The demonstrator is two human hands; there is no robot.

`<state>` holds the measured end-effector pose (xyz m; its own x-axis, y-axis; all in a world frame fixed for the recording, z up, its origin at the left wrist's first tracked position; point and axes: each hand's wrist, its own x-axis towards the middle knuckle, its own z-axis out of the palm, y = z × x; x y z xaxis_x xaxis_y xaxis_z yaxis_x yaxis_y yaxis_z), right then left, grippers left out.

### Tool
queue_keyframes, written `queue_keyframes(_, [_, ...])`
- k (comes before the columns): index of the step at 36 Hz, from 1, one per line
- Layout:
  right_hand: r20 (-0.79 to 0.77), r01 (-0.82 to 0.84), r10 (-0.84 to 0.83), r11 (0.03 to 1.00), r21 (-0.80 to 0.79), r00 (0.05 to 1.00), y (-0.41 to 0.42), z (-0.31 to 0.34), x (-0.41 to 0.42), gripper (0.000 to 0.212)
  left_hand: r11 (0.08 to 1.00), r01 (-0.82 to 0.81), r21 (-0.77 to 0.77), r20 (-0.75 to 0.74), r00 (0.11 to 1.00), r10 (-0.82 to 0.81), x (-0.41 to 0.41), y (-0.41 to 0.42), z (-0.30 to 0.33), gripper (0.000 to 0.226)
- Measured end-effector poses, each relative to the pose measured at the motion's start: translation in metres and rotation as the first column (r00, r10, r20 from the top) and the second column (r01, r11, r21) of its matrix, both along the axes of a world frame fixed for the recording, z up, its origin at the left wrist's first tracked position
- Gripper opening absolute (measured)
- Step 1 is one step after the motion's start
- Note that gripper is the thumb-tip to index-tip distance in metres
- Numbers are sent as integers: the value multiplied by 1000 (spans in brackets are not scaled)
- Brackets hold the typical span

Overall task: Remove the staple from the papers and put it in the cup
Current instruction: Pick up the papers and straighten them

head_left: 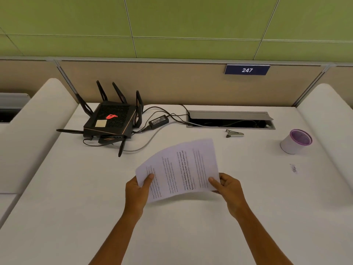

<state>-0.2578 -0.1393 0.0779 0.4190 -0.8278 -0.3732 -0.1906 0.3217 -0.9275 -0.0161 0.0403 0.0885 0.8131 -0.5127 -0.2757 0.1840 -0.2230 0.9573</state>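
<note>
Two bare forearms enter from the near edge of the white desk. The left hand pinches the near left corner of the stapled papers, thumb on top and fingers beneath; the right hand grips the near right corner the same way, fingers curled under the sheet. The papers are held above the desk, turned sideways to the viewer so the printed lines run away from the camera, and the near edge sags slightly between the two grips. The staple itself cannot be made out; its corner cannot be determined. A staple remover lies untouched beyond the papers, just in front of the open cable hatch. The cup, white with a purple rim, stands well apart at the far right. A router with its power adapter and cables occupies the far left. Assessment: the task is at its opening step, no removal begun. Risks: tearing the corner if the staple is pried while the sheets are held unsupported in the air; the freed staple, being small, dropping unnoticed onto the desk or into the open hatch during the long carry to the cup.
</note>
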Motion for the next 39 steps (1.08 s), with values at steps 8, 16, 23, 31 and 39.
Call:
queue_keyframes(8, [282, -10, -34, 988, 152, 959, 4, 26, 15, 31, 978, -161, -131, -214, 968, 130, -10, 3, 13, 23])
queue_keyframes(16, [291, 53, -103, 983, 175, 951, 32, 38, 47, 43, 963, -196, -186, -400, 910, 108, -52, -5, 11, 29])
queue_keyframes(23, [130, 113, -122, 991, 72, 984, 19, 45, 48, 33, 976, -138, -169, -339, 938, 74, -39, 2, 8, 46])
queue_keyframes(31, [22, 20, -18, 995, -93, 1000, -6, 61, 36, 25, 960, 264, -99, -99, 957, -273, 3, -12, 39, 48])
queue_keyframes(39, [42, 30, -19, 959, -282, 999, 2, 70, 41, 21, 959, 247, -140, 66, 969, -240, -7, -60, 72, 25])
